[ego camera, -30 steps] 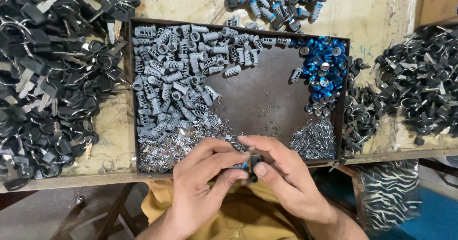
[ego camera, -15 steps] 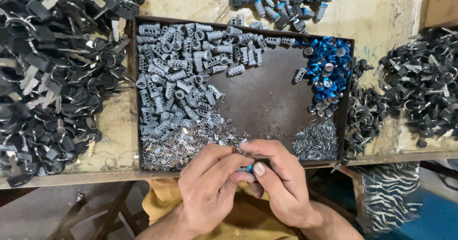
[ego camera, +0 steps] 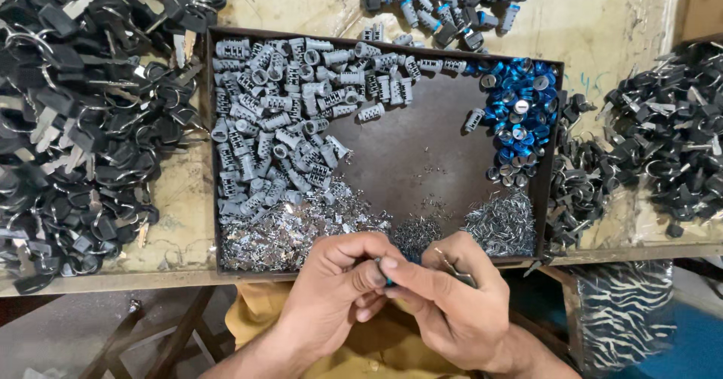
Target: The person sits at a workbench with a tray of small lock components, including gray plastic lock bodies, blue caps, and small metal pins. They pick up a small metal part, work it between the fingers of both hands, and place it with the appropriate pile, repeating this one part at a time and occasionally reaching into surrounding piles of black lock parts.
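My left hand point(ego camera: 335, 292) and my right hand point(ego camera: 452, 304) meet at the near edge of a dark brown tray point(ego camera: 422, 160). Between their fingertips they pinch a small part with a blue end point(ego camera: 386, 277), mostly hidden by the fingers. A thin metal piece point(ego camera: 452, 267) also lies across my right hand. In the tray are a heap of grey lock cylinders point(ego camera: 286, 123), a cluster of blue caps point(ego camera: 520, 115), and piles of tiny silver pieces point(ego camera: 294, 232) along the near side.
Heaps of black-headed keys on rings lie left point(ego camera: 75, 108) and right point(ego camera: 655, 145) of the tray. Assembled grey-and-blue cylinders point(ego camera: 444, 2) sit beyond it on the worn bench. A zebra-patterned bag point(ego camera: 625, 311) hangs at the lower right.
Both hands have stayed at the tray's near edge, shifting slightly to the right while the fingers work the small part. Nothing in the tray has moved.
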A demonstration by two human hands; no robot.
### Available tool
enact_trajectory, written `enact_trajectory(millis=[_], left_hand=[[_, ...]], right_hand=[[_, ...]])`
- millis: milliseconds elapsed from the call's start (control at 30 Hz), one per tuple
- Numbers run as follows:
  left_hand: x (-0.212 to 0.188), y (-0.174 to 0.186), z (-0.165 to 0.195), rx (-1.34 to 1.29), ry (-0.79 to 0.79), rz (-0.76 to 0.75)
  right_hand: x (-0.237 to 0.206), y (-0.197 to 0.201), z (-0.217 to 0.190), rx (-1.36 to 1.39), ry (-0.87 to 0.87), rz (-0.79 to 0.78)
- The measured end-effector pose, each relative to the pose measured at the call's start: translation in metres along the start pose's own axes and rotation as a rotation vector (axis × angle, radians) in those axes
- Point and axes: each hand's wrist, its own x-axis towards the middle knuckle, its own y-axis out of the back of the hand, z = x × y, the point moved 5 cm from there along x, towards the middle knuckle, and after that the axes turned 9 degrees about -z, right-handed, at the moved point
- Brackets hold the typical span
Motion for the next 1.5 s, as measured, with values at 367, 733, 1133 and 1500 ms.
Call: enact_trajectory(millis=[367,733,1133,1500], left_hand=[[0.015,-0.011,-0.012,0.025,0.165,0.001],[0.017,-0.028,0.032,0.4,-0.156,0.089],[0.014,-0.055,0.098,1.284,-0.413,0.104],[-0.005,-0.044,0.105,1.215,-0.459,0.303]], right_hand=[[-0.002,0.018,0.017,0.104,-0.021,0.068],[-0.028,-0.015,0.025,0.965,-0.37,0.172],[0.05,0.004,0.017,0.49,-0.212,-0.372],[0.124,0.105,-0.007,-0.53,-0.046,-0.038]])
